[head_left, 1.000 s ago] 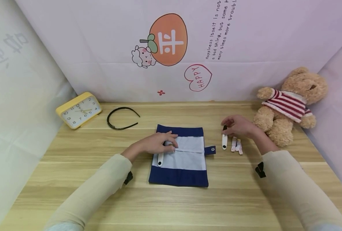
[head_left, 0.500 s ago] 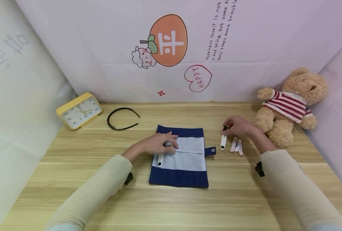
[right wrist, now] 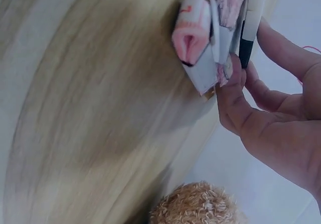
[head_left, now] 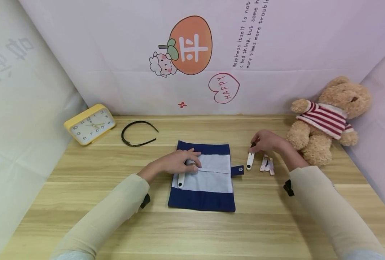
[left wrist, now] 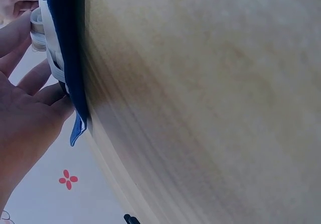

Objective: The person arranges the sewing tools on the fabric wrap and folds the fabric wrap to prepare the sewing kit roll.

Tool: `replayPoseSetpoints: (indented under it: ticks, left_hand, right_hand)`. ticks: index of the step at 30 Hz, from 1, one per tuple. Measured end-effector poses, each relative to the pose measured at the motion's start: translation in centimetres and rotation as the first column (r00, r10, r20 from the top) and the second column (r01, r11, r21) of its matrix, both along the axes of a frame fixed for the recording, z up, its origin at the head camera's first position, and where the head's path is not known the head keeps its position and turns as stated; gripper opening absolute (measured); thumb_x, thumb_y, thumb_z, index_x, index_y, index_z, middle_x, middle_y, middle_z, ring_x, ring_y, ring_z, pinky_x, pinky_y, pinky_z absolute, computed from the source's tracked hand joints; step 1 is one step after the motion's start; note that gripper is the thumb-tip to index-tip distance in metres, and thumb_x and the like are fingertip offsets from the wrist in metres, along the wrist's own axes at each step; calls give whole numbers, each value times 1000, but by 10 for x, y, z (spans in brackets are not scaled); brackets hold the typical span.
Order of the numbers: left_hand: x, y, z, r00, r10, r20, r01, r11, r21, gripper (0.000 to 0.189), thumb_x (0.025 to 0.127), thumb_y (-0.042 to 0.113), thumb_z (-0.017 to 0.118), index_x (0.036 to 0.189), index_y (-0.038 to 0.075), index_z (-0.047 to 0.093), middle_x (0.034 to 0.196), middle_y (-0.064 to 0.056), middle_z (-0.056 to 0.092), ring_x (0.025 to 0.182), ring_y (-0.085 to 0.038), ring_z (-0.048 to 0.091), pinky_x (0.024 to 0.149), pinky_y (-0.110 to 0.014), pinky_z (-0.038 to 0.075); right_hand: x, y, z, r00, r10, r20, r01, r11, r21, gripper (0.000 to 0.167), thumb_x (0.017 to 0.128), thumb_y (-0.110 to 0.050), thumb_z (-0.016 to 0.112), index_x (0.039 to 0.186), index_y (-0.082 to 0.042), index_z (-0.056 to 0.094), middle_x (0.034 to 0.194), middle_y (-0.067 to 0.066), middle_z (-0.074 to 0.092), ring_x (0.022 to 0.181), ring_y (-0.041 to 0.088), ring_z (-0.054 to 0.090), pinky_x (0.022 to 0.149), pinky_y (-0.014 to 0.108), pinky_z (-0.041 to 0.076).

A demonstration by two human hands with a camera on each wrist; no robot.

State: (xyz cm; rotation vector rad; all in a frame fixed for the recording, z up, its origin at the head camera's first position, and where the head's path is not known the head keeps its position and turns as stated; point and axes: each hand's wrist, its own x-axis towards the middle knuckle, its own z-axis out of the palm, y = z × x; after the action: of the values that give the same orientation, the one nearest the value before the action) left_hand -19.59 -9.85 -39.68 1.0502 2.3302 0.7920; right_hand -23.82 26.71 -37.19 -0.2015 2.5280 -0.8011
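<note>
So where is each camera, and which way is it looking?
Head: on the person's head, looking forward and down at the table; shows both sleeves, the left hand on the pouch, the right hand pinching a pen.
Left wrist: low by the left hand, looking along the table at the pouch edge; palm and fingers show.
Right wrist: by the right hand, looking at the pen and pink clips; fingers show.
Head and right wrist share pen, clips, bear.

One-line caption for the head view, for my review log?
Left hand presses a blue-and-white fabric pouch; right hand pinches a white pen-shaped tool on the wooden table.
</note>
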Motion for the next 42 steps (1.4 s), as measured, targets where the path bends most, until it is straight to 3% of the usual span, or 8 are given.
replayPoseSetpoints:
  ticks: [5,9,18,22,26,35,42]
  left_hand:
    - [-1,-1,0,1000,4,1,-4,1000,-13,23,103,24,62,121,15,72,160,-11,38,153,-35,15,122,-52,14]
    - [-1,0,-1,1000,8,3,-8,1000,-11,23,103,25,63,121,15,73,160,-10,38,153,-35,15,122,-52,13]
    - [1,0,0,1000,17,17,-17,1000,-10,23,103,25,63,121,15,73,160,-9,37,153,-33,14,122,-53,12]
    - [1,0,0,1000,15,14,-15,1000,-10,23,103,24,63,121,15,72,160,-9,37,153,-33,13,122,-53,12]
    - [-1,0,-1,1000,18,8,-18,1000,-10,22,102,24,63,121,16,73,160,-8,37,153,-33,13,122,-53,12]
    - [-1,1,0,1000,22,14,-22,1000,-14,22,102,24,63,120,16,73,160,-8,37,153,-33,14,122,-52,12]
    - [1,1,0,1000,17,18,-17,1000,-9,22,102,24,63,120,16,73,160,-9,38,153,-34,14,122,-53,12]
  right_hand:
    - [1,0,0,999,-53,0,53,998,-40,47,93,-11,74,125,16,52,115,28,54,90,29,62,81,42,51]
    - [3,4,-2,994,-108,15,109,984,-141,48,95,-8,72,128,17,48,120,30,50,94,32,62,82,42,55]
    - [1,9,-6,980,-185,66,196,908,-370,54,101,-8,63,142,16,39,135,34,48,104,26,66,97,45,53]
    - [3,2,-1,977,-199,77,214,894,-395,53,102,-9,62,145,13,40,137,33,49,106,27,67,99,47,52]
    - [4,-5,4,977,-202,71,214,898,-385,55,102,-13,63,146,12,42,138,32,51,111,31,66,100,47,50]
    - [4,-19,8,979,-203,25,201,927,-318,59,98,-28,70,146,1,51,140,24,55,126,38,56,107,50,44]
    - [4,-35,6,982,-182,55,187,884,-429,55,98,-16,70,144,7,49,135,25,56,117,33,62,106,47,46]
